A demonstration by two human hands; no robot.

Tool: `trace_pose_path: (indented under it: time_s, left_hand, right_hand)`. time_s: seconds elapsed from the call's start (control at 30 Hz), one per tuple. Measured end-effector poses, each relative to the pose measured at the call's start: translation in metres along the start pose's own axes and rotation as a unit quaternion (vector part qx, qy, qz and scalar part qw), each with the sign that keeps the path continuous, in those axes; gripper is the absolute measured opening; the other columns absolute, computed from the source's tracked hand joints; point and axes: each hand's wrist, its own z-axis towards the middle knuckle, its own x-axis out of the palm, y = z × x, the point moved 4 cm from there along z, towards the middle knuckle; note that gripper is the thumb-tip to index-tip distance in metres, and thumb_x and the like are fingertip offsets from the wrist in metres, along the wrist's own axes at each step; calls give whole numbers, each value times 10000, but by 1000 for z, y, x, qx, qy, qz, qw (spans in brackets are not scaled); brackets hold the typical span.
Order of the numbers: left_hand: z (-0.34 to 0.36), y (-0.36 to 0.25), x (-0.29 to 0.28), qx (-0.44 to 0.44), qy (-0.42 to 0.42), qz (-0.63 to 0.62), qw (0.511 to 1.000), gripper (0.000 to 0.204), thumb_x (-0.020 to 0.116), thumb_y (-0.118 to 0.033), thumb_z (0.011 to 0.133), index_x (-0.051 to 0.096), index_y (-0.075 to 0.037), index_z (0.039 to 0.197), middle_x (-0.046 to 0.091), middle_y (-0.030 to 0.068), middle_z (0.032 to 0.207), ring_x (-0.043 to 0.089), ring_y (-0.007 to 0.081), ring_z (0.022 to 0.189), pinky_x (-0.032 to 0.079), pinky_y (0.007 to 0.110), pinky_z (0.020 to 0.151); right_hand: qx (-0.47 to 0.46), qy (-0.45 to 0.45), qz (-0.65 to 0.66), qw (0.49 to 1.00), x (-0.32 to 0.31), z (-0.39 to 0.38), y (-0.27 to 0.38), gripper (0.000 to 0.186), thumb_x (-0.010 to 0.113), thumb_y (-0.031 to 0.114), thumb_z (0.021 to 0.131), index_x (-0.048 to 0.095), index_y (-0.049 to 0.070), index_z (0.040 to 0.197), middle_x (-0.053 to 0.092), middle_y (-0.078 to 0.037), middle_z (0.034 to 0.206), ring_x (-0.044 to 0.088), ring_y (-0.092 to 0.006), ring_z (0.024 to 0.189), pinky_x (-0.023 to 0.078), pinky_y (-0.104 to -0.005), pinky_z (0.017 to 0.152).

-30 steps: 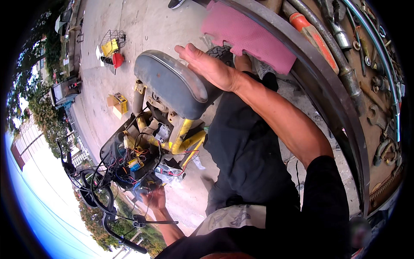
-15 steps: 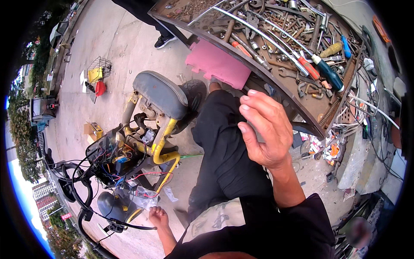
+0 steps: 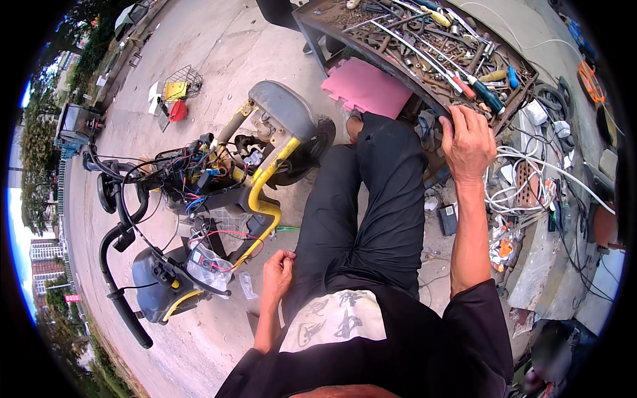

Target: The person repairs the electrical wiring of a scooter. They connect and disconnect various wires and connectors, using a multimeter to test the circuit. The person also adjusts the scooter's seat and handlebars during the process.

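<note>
My right hand (image 3: 469, 147) is at the near edge of a rusty metal tool tray (image 3: 415, 91), its fingers curled over the rim and the thumb against its side. Wrenches, sockets and bolts fill the tray, along with a dark-handled screwdriver (image 3: 486, 96) and a red-handled one (image 3: 462, 87). Beside my left thigh, my left hand (image 3: 277, 270) is loosely closed, and no object shows in it. To its left stands a partly stripped electric scooter (image 3: 265, 205) with a yellow frame and a tangle of exposed wires (image 3: 199, 176). Red wires and a clear plastic bag (image 3: 211, 265) lie nearest that hand.
A pink foam mat (image 3: 368, 86) sits under the tray's edge. White cable coils (image 3: 504, 192), a brick (image 3: 527, 186) and litter are on the right. The scooter's handlebar (image 3: 126, 318) juts out at left. Farther off are a wire basket (image 3: 189, 79) and a red container (image 3: 178, 111).
My right hand has gone from hovering open near my knee to the tray's edge, farther right. My left hand has come up beside my thigh, still curled. The whole view has shifted.
</note>
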Motion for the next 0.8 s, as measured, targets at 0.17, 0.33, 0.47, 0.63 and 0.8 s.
trace_pose_path:
  time_s: [0.17, 0.33, 0.47, 0.63, 0.8]
  left_hand:
    - [54, -57, 15, 185, -6, 111, 976, 145, 622, -74, 987, 736, -36, 1068, 743, 145, 897, 706, 278, 756, 561, 384, 734]
    - [90, -113, 43, 324, 39, 158, 932, 101, 666, -65, 939, 705, -42, 1029, 682, 130, 924, 695, 343, 925, 557, 434, 822]
    - [117, -131, 66, 342, 41, 167, 924, 98, 722, -64, 881, 707, -49, 977, 636, 108, 858, 647, 320, 848, 539, 429, 754]
    - [155, -151, 104, 379, 17, 172, 909, 131, 791, -54, 790, 689, -55, 872, 587, 94, 784, 601, 316, 754, 503, 438, 665]
    - [192, -187, 131, 384, 31, 175, 906, 171, 826, -82, 733, 686, -86, 830, 561, 59, 746, 549, 272, 645, 439, 398, 551]
  right_hand:
    - [-6, -9, 17, 1000, 14, 1, -12, 273, 839, 271, 845, 777, 153, 1083, 728, 45, 1077, 685, -184, 982, 539, -349, 834]
    - [6, -8, 12, 1000, 13, 9, -46, 267, 844, 288, 853, 786, 167, 1084, 737, 50, 1078, 696, -194, 982, 550, -353, 837]
    - [11, 36, 18, 999, 22, 11, -85, 261, 831, 280, 884, 779, 151, 1105, 748, 31, 1100, 698, -213, 1013, 542, -357, 865]
    - [-8, 77, -11, 997, 30, 20, -133, 317, 857, 233, 885, 762, 122, 1167, 747, -4, 1156, 710, -240, 1047, 550, -349, 874]
    - [-15, 97, -63, 993, 35, 8, -157, 314, 833, 317, 904, 760, 85, 1103, 747, -43, 1085, 719, -245, 969, 567, -351, 836]
